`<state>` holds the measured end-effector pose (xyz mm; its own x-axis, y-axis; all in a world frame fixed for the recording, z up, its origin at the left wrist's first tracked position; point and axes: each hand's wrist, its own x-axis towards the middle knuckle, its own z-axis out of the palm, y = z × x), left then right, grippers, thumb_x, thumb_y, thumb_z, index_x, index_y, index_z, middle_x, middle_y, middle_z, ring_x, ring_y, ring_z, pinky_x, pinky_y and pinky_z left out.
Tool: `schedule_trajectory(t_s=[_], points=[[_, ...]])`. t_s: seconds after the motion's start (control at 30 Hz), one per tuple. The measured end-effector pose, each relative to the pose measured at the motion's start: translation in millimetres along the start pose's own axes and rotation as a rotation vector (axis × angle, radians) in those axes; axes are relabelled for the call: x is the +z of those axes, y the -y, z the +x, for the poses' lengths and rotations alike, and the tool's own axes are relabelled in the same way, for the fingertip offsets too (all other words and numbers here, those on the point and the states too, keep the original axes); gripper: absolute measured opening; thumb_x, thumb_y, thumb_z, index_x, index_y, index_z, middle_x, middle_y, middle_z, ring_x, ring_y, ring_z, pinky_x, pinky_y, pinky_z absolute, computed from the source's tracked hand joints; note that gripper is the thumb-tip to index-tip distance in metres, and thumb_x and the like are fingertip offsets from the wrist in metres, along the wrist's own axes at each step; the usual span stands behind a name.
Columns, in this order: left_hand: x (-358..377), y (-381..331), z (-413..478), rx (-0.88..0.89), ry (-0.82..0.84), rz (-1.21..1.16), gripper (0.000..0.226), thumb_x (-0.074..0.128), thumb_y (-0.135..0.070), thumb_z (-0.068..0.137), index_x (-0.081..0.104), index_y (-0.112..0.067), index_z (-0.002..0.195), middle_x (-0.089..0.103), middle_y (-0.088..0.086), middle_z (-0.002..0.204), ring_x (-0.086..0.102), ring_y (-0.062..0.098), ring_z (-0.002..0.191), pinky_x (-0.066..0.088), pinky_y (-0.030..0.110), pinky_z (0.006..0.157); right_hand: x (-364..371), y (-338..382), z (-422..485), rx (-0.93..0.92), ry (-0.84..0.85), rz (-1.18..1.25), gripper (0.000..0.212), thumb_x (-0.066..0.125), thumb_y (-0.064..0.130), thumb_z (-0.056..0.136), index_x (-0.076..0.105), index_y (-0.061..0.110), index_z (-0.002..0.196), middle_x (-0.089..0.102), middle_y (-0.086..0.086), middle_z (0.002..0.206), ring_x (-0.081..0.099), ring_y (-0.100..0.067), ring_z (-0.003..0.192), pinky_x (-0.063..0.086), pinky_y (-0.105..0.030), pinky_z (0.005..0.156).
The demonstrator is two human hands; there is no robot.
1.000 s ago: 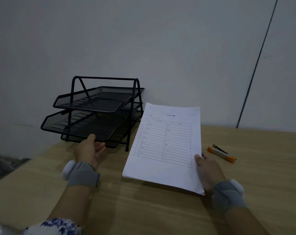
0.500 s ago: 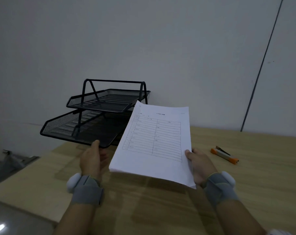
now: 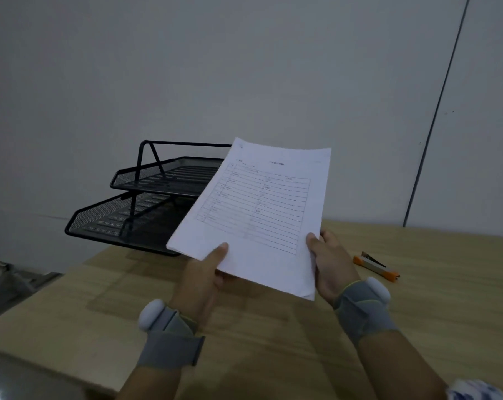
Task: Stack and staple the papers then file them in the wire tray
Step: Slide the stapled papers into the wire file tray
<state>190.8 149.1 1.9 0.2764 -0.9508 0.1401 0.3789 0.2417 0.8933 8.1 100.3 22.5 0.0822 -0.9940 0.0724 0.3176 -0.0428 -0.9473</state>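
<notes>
Both hands, left grip (image 3: 207, 272) and right grip (image 3: 329, 264), pinch the white printed paper stack (image 3: 256, 215) by its near edge, lifted off the wooden desk (image 3: 273, 342), aimed at the black two-tier wire tray (image 3: 123, 220) at 10 o'clock, probably for filing.

Left hand (image 3: 200, 280) was taken off front lip of wire tray (image 3: 123, 223) and brought to near left corner of paper stack (image 3: 262, 215); thumb now pressed on top sheet. Stack, earlier gripped by right hand (image 3: 329, 264) alone, was raised clear of table (image 3: 273, 336), tilted up and swung toward 11 o'clock, far corner now overlapping tray's right side in view. Middle tier was left pulled forward.
</notes>
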Motion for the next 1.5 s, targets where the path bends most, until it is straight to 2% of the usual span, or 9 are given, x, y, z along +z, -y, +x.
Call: schedule_trajectory(t_s=[0.07,0.2,0.33,0.47,0.73,0.97,1.07,1.2,1.5], points=[[0.9,-5.1,2.5,0.020,-0.157,-0.052,0.032,0.048,-0.007,0.092,0.052,-0.009,0.123,0.066,0.002,0.102,0.062,0.020,0.092,0.052,0.032,0.078,8.2,1.1,-2.3,0.002,0.085,0.021,0.017,0.039,0.011,0.096,0.052,0.022,0.095,0.065,0.004,0.091,0.063,-0.018,0.083,0.053,-0.034,0.071],[-10.8,-10.6,8.5,0.032,-0.309,-0.059,0.043,0.046,-0.003,0.091,0.047,-0.004,0.133,0.056,0.013,0.128,0.053,0.032,0.115,0.044,0.042,0.100,20.1,0.7,-5.0,0.003,0.188,0.019,0.023,0.045,0.009,0.094,0.052,0.016,0.115,0.069,0.002,0.091,0.066,-0.018,0.083,0.059,-0.033,0.067],[-24.0,-18.1,8.8,0.034,-0.366,-0.072,0.039,0.047,-0.006,0.089,0.052,-0.004,0.128,0.060,0.011,0.116,0.057,0.027,0.100,0.050,0.038,0.085,28.0,-0.2,-6.6,0.004,0.218,0.051,0.030,0.046,0.004,0.092,0.051,0.018,0.119,0.072,0.002,0.084,0.069,-0.015,0.074,0.061,-0.028,0.060],[-42.0,-30.7,14.6,-0.002,-0.431,-0.093,0.019,0.046,-0.012,0.090,0.058,-0.010,0.104,0.063,0.003,0.091,0.059,0.019,0.077,0.049,0.033,0.067,32.5,-2.1,-9.1,0.036,0.268,0.049,0.021,0.047,-0.002,0.089,0.056,0.013,0.099,0.071,-0.005,0.087,0.070,-0.016,0.068,0.060,-0.028,0.056],[-58.6,-49.1,17.7,-0.062,-0.378,0.047,0.017,0.044,-0.008,0.092,0.053,-0.012,0.077,0.058,0.005,0.079,0.054,0.018,0.069,0.043,0.030,0.057,35.4,-6.7,-16.0,0.142,0.460,-0.016,0.027,0.041,-0.006,0.083,0.060,0.010,0.094,0.068,-0.010,0.094,0.065,-0.025,0.079,0.060,-0.027,0.057],[-62.5,-44.2,18.6,-0.109,-0.349,0.116,0.020,0.042,-0.004,0.091,0.053,-0.009,0.075,0.057,0.006,0.077,0.053,0.020,0.068,0.040,0.030,0.058,33.7,-5.6,-17.0,0.285,0.558,-0.059,0.022,0.038,-0.003,0.085,0.059,0.005,0.087,0.072,-0.001,0.058,0.062,-0.009,0.042,0.053,-0.018,0.040],[-63.7,-44.9,19.5,-0.115,-0.366,0.114,0.016,0.043,-0.004,0.090,0.054,-0.007,0.078,0.055,0.006,0.077,0.052,0.019,0.068,0.039,0.030,0.057,33.4,-4.6,-18.0,0.298,0.572,-0.054,0.021,0.038,-0.001,0.086,0.058,0.005,0.089,0.073,-0.003,0.059,0.064,-0.010,0.044,0.053,-0.018,0.041],[-64.8,-47.4,21.5,-0.117,-0.393,0.084,0.015,0.044,-0.006,0.090,0.046,-0.004,0.105,0.055,0.007,0.081,0.052,0.020,0.071,0.041,0.031,0.058,36.3,-4.7,-17.5,0.250,0.552,-0.020,0.016,0.043,0.003,0.090,0.058,0.007,0.090,0.072,-0.001,0.060,0.065,-0.010,0.044,0.054,-0.017,0.041],[-79.9,-57.8,12.9,-0.108,-0.396,0.089,0.018,0.044,-0.009,0.091,0.045,-0.002,0.107,0.055,0.009,0.083,0.053,0.021,0.073,0.042,0.031,0.062,32.3,-4.6,-18.3,0.256,0.523,-0.011,0.012,0.048,0.011,0.090,0.059,0.006,0.088,0.065,-0.006,0.068,0.065,-0.013,0.045,0.054,-0.020,0.042]])
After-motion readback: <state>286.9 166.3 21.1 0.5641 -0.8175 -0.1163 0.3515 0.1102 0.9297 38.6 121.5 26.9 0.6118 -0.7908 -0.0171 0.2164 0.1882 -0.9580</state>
